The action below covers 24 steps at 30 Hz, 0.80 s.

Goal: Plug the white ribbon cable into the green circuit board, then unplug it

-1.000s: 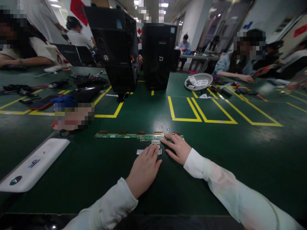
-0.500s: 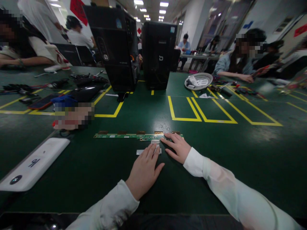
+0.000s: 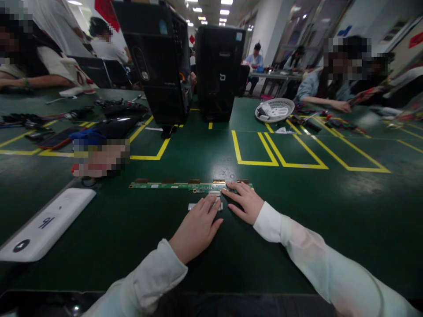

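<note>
A long, narrow green circuit board [image 3: 165, 186] lies flat on the dark green table, with several brownish tabs along its far edge. My right hand [image 3: 244, 201] rests over the board's right end, fingers stretched out and apart. Below the board's middle, my left hand [image 3: 200, 229] lies palm down with its fingers extended over a pale flat strip [image 3: 193, 207]. That strip joins a whitish connector piece [image 3: 214, 193] at the board's near edge; the fingers partly hide it. Neither hand is wrapped round anything.
Two black computer towers [image 3: 214, 75] stand beyond the board. A white panel [image 3: 49, 224] lies at the left, near cables and a blue cloth [image 3: 87, 137]. A white basket [image 3: 275, 110] holds small parts at the back right. Other people sit around the table.
My left hand has shifted slightly left, its thumb a little higher. My right hand stays over the board's right end. The whole view has tilted a little.
</note>
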### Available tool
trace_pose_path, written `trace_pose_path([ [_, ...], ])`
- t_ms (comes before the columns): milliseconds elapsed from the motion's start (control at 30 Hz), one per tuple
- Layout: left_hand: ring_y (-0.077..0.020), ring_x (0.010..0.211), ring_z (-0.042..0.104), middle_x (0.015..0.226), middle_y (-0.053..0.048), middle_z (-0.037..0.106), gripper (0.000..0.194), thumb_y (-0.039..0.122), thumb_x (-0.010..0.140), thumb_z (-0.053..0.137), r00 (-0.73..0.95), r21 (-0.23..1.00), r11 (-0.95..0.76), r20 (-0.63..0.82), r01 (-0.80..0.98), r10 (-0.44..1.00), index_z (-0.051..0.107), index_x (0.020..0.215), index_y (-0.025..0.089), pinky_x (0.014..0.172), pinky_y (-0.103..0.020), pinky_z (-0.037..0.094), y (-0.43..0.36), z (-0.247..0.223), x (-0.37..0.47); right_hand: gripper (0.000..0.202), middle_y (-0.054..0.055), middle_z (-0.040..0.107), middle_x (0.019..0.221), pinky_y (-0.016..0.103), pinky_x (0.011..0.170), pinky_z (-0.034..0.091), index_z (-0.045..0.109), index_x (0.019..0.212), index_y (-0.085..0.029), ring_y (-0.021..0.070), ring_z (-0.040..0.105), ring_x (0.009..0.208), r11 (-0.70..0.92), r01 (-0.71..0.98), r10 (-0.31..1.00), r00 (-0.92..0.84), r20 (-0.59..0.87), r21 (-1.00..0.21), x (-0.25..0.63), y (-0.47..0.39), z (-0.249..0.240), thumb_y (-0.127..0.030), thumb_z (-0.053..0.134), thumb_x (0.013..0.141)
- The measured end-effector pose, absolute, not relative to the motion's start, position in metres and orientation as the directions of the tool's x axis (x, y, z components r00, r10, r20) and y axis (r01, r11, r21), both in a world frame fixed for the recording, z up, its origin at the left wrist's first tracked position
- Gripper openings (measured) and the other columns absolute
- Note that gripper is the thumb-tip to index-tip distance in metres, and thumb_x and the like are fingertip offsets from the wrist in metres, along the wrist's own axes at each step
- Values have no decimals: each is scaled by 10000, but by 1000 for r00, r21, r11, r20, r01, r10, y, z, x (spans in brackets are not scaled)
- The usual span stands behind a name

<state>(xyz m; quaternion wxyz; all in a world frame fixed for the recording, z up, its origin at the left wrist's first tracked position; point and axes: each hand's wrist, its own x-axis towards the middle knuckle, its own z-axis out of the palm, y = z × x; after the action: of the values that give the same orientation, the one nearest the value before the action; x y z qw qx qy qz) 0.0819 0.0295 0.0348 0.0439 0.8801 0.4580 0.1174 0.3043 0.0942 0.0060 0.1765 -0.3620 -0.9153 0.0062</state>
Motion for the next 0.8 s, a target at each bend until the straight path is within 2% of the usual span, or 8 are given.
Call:
trace_pose_path([
  [233, -286, 1375, 420, 1468, -166, 477, 481, 343, 969, 443, 546, 185, -566, 150, 803, 824, 467, 1384, 101, 1111, -457, 394, 30, 34, 81, 471, 133, 491, 1421, 535, 1090, 356, 541, 1370, -182, 286, 423, 1312, 744, 655, 654, -673, 345, -133, 304, 95, 2, -350, 455, 938],
  [433, -288, 1321, 482, 1432, -146, 518, 461, 378, 961, 455, 520, 212, -557, 205, 803, 829, 505, 1351, 138, 1092, -488, 412, 30, 38, 81, 479, 134, 482, 1430, 536, 1090, 358, 532, 1379, -180, 296, 421, 1313, 741, 659, 659, -678, 325, -129, 303, 95, 3, -352, 457, 938],
  [600, -259, 1334, 470, 1408, -117, 538, 409, 323, 969, 434, 485, 246, -550, 281, 798, 828, 511, 1346, 184, 1103, -480, 407, 33, 43, 75, 495, 137, 461, 1452, 539, 1107, 338, 508, 1398, -181, 294, 400, 1340, 733, 668, 671, -680, 296, -126, 304, 96, 3, -348, 468, 935],
  [800, -263, 1353, 450, 1425, -103, 534, 443, 367, 986, 370, 409, 195, -452, 225, 870, 884, 524, 1364, 193, 1131, -508, 359, 21, 45, 45, 506, 129, 428, 1485, 538, 1125, 311, 487, 1418, -179, 295, 378, 1367, 711, 690, 700, -674, 235, -136, 304, 95, 7, -357, 446, 947],
])
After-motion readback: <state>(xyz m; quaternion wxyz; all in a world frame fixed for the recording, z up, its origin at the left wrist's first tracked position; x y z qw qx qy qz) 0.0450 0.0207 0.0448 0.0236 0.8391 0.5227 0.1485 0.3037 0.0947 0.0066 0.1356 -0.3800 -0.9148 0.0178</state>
